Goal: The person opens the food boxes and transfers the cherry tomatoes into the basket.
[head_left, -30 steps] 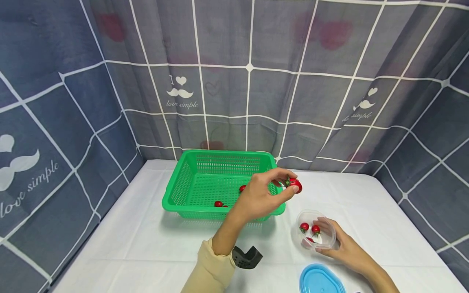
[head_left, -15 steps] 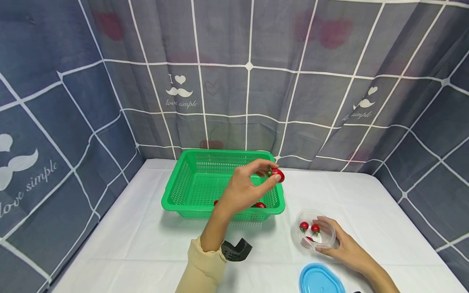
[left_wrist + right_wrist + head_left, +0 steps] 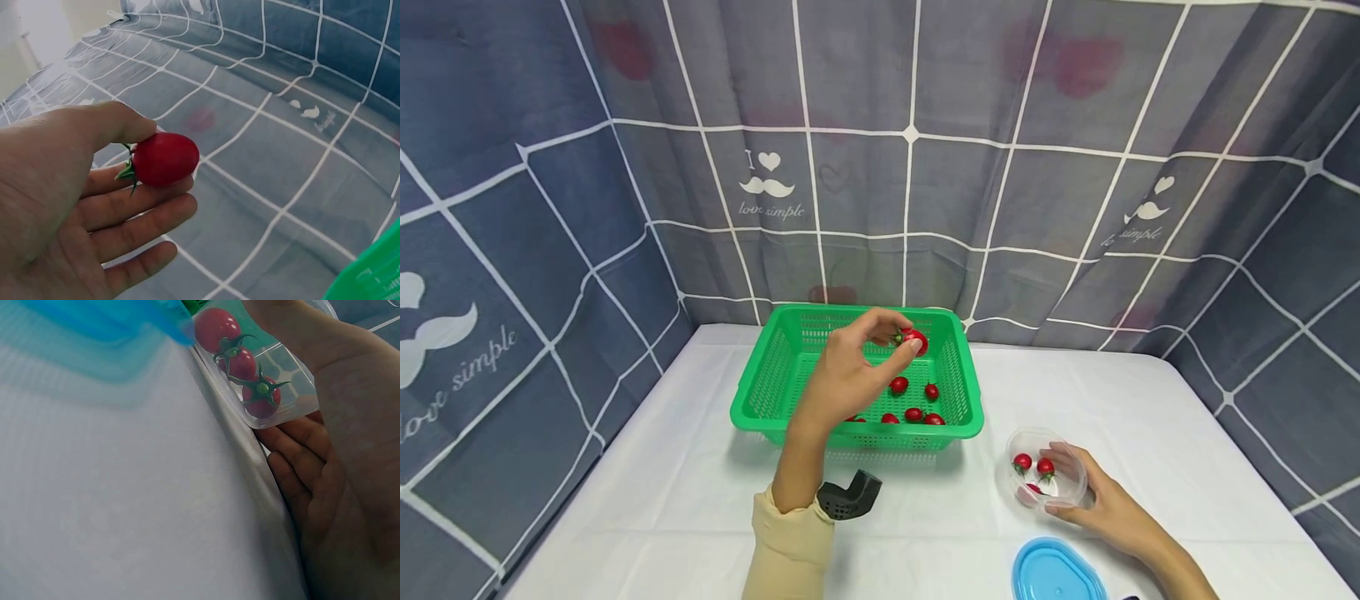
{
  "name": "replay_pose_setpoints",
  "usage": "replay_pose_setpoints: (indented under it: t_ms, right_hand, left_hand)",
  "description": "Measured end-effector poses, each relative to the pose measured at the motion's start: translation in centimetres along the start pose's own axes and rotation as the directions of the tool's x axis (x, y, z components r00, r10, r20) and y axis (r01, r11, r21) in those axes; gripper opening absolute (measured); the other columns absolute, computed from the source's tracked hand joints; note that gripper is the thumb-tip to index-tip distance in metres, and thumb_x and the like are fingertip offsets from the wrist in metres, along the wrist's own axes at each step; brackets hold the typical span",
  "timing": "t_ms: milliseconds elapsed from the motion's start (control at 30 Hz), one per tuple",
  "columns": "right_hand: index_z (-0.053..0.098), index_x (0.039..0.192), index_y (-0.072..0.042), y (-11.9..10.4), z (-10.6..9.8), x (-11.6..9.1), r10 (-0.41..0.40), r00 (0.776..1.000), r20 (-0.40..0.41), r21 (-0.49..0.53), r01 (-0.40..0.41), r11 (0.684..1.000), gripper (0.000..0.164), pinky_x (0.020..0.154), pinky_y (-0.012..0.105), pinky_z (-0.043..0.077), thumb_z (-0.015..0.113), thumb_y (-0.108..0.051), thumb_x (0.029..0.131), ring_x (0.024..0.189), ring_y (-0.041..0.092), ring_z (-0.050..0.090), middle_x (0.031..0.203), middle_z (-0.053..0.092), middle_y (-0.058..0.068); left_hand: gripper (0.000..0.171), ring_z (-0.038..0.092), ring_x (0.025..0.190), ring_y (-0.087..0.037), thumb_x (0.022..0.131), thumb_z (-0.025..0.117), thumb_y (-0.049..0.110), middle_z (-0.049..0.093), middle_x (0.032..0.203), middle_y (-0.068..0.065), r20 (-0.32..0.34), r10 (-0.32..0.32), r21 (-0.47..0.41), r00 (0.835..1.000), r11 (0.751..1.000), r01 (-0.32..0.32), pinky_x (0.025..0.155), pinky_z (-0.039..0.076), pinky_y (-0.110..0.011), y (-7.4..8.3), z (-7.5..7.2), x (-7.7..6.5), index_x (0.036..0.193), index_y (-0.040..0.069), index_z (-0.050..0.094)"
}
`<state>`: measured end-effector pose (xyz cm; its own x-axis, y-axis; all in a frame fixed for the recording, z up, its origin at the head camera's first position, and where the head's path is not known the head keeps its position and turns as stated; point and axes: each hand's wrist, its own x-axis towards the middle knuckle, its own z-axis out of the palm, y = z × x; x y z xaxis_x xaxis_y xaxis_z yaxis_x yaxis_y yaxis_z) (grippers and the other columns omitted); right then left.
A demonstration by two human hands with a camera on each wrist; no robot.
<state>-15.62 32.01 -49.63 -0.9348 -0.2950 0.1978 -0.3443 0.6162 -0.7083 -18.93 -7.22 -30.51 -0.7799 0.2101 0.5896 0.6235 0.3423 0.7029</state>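
My left hand (image 3: 850,375) pinches a red cherry tomato (image 3: 167,159) with a green stem between thumb and fingers, raised over the green basket (image 3: 760,392). Below it, several more cherry tomatoes (image 3: 898,385) lie on the basket's floor, mostly in its right half; the hand and the front rim hide part of them. On the right, my right hand (image 3: 1101,500) grips the side of a clear plastic tub (image 3: 1033,435) standing on the table. Three cherry tomatoes (image 3: 217,329) show inside the tub in the right wrist view, stems attached.
A light blue lid (image 3: 1056,575) lies on the white table (image 3: 647,517) in front of the tub. Grey-blue checked curtains (image 3: 955,192) hang behind the table and on both sides. A black bracket (image 3: 850,496) sits at my left wrist.
My left hand has moved left with its cherry tomato, from beyond the basket's right rim to over the basket. The right hand and the tub have stayed in place.
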Motion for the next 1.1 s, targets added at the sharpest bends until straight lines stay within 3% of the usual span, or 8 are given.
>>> replay_pose_setpoints:
  t_ms: [200,467,800,967,1100]
  right_hand:
    - [0.039,0.152,-0.026,0.1,0.0,-0.1,-0.013,1.000,0.003,0.010,0.013,1.000,0.083,0.097,-0.005,0.015,0.086,-0.031,0.084,0.131,-0.023,0.032,0.146,0.060,0.007]
    - [0.039,0.152,-0.029,0.0,0.0,-0.1,0.014,1.000,0.003,-0.005,-0.014,1.000,0.084,0.098,-0.004,0.013,0.087,-0.034,0.083,0.132,-0.023,0.031,0.147,0.059,0.005]
    - [0.040,0.152,-0.029,-0.3,-0.2,-0.1,0.034,0.999,0.006,-0.018,-0.034,0.999,0.084,0.101,0.000,0.016,0.087,-0.036,0.083,0.132,-0.022,0.032,0.147,0.059,0.002]
    - [0.040,0.152,-0.031,-0.3,-0.3,-0.1,0.055,0.998,0.009,-0.036,-0.054,0.998,0.084,0.107,0.008,0.023,0.086,-0.037,0.083,0.132,-0.023,0.031,0.147,0.058,0.001]
    - [0.039,0.152,-0.031,-0.4,-0.3,-0.1,0.064,0.998,0.011,-0.033,-0.064,0.997,0.085,0.117,0.036,0.030,0.087,-0.036,0.082,0.132,-0.024,0.030,0.148,0.058,0.001]
  left_hand:
    - [0.020,0.068,0.099,-0.011,0.097,0.072,0.027,0.075,0.094,0.007,-0.004,-0.009,0.031,1.000,0.999,0.009,0.096,0.055,-0.042,-0.6,-0.4,0.1,0.112,0.014,0.068]
    - [0.021,0.070,0.099,-0.013,0.097,0.072,0.023,0.076,0.096,0.003,-0.036,-0.017,0.082,0.999,0.996,0.020,0.092,0.055,-0.034,-1.4,-0.8,0.2,0.114,0.012,0.068]
    - [0.021,0.068,0.101,-0.011,0.098,0.071,0.023,0.075,0.098,0.005,-0.045,-0.040,0.098,0.998,0.994,0.044,0.095,0.056,-0.037,-1.7,-1.3,0.1,0.116,0.013,0.067]
    - [0.024,0.068,0.100,-0.012,0.098,0.071,0.022,0.073,0.105,0.003,-0.047,-0.028,0.100,0.999,0.994,0.032,0.093,0.056,-0.038,-1.9,-1.2,0.2,0.118,0.011,0.067]
    - [0.025,0.068,0.100,-0.014,0.098,0.071,0.020,0.072,0.110,0.001,-0.053,-0.012,0.091,0.999,0.996,0.017,0.093,0.056,-0.042,-2.0,-1.2,0.3,0.120,0.010,0.066]
